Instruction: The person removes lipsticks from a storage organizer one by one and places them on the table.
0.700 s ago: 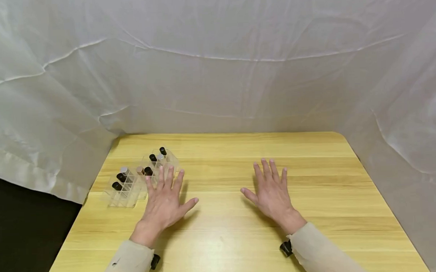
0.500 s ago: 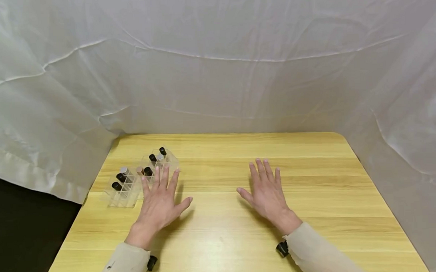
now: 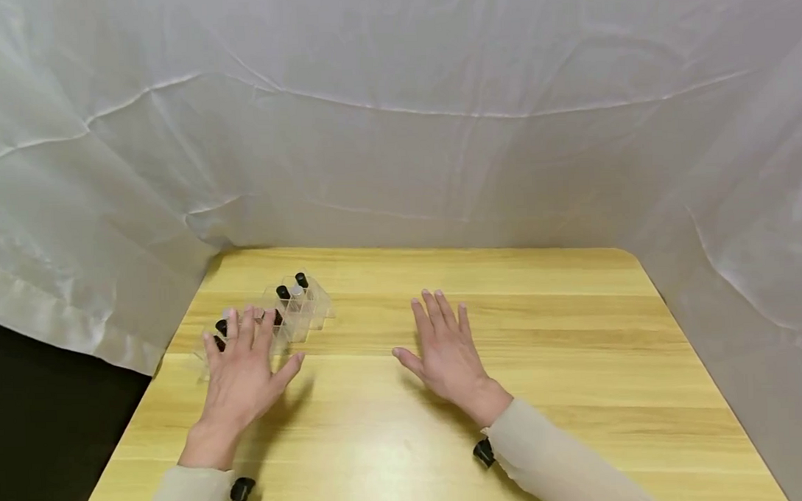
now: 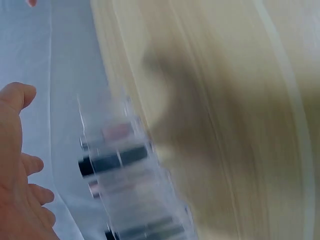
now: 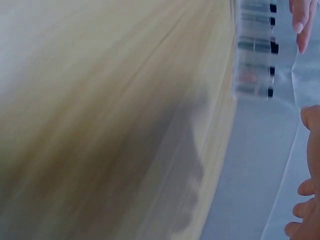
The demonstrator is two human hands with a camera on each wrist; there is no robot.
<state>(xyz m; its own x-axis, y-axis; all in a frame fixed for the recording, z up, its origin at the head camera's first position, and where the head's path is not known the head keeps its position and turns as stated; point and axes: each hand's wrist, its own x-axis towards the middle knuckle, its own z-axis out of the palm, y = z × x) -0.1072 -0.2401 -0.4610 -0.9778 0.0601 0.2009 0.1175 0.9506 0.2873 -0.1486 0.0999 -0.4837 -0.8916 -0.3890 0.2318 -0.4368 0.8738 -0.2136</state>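
My left hand (image 3: 240,385) hovers with spread, straight fingers over the near part of a clear divided rack (image 3: 316,301) on the left of the table. Black-capped tubes (image 3: 282,292) and a silver-capped tube (image 3: 297,291) stand in its compartments; the hand hides several others. Blurred in the left wrist view, the rack (image 4: 132,195) lies apart from the fingers. Near the table's middle, my right hand (image 3: 447,359) is held above the wood, fingers straight and thumb out, holding nothing. The right wrist view shows the rack (image 5: 255,35) far from that hand.
The wooden table (image 3: 577,347) has pale fabric (image 3: 398,169) hanging behind it and on both sides. A black area (image 3: 42,425) lies beyond its left edge. Each wrist wears a black device (image 3: 484,452) below a light sleeve (image 3: 554,455).
Both hands have moved left, fingers still straight. The left hand now covers much of the near part of the rack, while the rack's far right part shows more fully.
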